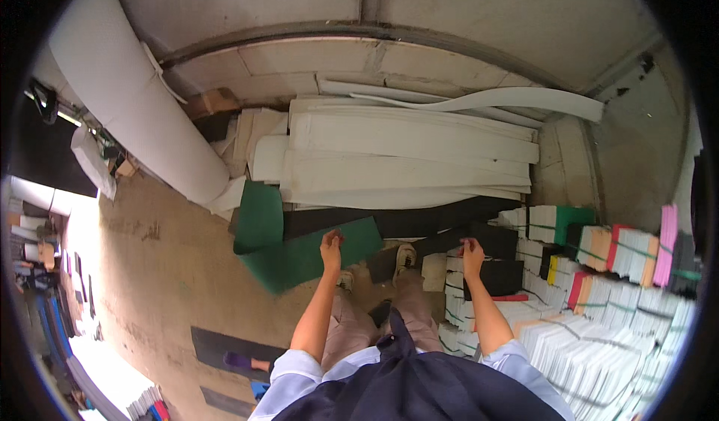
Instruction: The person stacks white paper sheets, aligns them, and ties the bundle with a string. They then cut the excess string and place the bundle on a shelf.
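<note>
Between the two raised hands runs a long black foam sheet [419, 222], lying across the front of the white stack. The left hand [330, 247] sits at the near corner of a green foam sheet [314, 252]; its fingers look curled, but whether they pinch the green edge, the black one or nothing at all cannot be told at this size. The right hand [472, 250] is closed over the edge of a black foam block [498, 241] at the top of the bundled piles, and seems to grasp it, though the fingertips are hidden.

Judging from this, the work in hand is lifting or shifting a floppy dark sheet off the heap. To do it well, both hands would want a firm pinch on the same edge, spaced wide, so the sheet rises level and does not fold in the middle. Drawing it toward the body, low and flat, should keep it from dragging the green sheet along with it.

Further out, white foam sheets [408, 155] lie piled against the concrete wall [464, 16], and a big white roll [135, 106] leans at the left. Strapped bundles of coloured foam pieces [614, 260] crowd the right side, close to the right elbow, so a swing that way could knock them. The feet stand on a bare floor [165, 271].
</note>
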`<state>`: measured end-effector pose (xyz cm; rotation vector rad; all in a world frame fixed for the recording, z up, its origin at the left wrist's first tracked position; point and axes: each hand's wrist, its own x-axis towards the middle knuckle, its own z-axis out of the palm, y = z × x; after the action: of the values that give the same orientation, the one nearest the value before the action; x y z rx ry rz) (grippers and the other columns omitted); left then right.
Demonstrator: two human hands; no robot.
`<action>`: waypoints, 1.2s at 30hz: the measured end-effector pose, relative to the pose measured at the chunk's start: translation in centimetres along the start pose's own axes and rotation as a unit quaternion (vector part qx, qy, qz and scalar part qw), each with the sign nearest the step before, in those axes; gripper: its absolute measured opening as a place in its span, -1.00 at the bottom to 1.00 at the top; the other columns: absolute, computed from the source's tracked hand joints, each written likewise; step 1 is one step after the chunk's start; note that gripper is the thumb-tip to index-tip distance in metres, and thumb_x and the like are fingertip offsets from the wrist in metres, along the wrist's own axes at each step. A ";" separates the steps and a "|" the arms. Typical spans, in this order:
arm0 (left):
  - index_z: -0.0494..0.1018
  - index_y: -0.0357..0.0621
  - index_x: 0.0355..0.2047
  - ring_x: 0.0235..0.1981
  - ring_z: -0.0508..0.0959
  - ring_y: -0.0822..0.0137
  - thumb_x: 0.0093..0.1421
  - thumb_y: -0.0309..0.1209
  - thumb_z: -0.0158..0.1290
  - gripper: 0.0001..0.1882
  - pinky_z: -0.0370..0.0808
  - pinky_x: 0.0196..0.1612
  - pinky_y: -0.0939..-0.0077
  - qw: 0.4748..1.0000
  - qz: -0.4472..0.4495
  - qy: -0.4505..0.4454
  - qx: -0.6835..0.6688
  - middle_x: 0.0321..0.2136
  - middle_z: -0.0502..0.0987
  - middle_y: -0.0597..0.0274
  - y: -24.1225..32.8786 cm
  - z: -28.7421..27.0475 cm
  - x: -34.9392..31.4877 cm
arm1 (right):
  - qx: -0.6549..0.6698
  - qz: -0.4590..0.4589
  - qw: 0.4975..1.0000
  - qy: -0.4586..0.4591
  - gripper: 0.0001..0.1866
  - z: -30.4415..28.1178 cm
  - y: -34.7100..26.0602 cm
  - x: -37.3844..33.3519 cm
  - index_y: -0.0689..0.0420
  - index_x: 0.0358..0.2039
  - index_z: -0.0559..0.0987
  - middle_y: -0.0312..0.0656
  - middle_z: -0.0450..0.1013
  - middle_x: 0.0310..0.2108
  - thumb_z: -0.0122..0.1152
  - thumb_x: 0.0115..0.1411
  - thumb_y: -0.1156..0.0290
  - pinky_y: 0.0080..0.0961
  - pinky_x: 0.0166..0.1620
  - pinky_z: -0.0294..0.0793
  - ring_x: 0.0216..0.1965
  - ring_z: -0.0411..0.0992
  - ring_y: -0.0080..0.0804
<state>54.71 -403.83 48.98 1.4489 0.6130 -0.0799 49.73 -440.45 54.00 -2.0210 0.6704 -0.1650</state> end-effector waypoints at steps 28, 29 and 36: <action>0.04 -0.28 0.06 -0.05 0.29 0.23 0.08 -0.31 -0.05 -0.42 0.29 -0.08 0.39 0.973 -0.211 0.023 0.084 -0.04 0.20 0.08 -29.6 18.7 32.7 | 0.350 0.374 0.858 -0.039 -0.53 23.5 28.3 35.9 0.22 -0.04 0.20 -0.06 0.13 -0.04 0.05 0.07 0.30 -0.34 -0.01 0.28 -0.01 0.18 -0.20; 0.04 -0.28 0.04 -0.06 0.31 0.23 0.09 -0.33 -0.05 -0.44 0.33 -0.11 0.39 0.969 -0.244 0.039 0.018 -0.05 0.19 0.08 -28.5 22.2 32.5 | 0.352 0.370 0.860 0.003 -0.50 22.4 31.0 36.9 0.22 -0.03 0.19 -0.06 0.11 -0.03 0.06 0.06 0.30 -0.33 0.00 0.26 0.02 0.15 -0.18; -0.25 -0.26 0.08 -0.09 0.31 0.10 0.03 -0.45 0.04 -0.23 0.44 -0.12 0.20 0.964 -0.178 0.125 -0.154 -0.03 0.11 -0.04 -24.9 20.8 35.3 | 0.428 0.426 0.796 0.039 -0.47 25.5 26.2 39.2 0.15 -0.04 0.21 -0.04 0.09 -0.09 0.17 0.02 0.29 -0.18 -0.08 0.29 -0.08 0.16 -0.10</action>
<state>81.40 -416.17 11.13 1.0429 1.0426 -0.0799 81.98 -451.51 12.72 -0.7274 1.2255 0.0034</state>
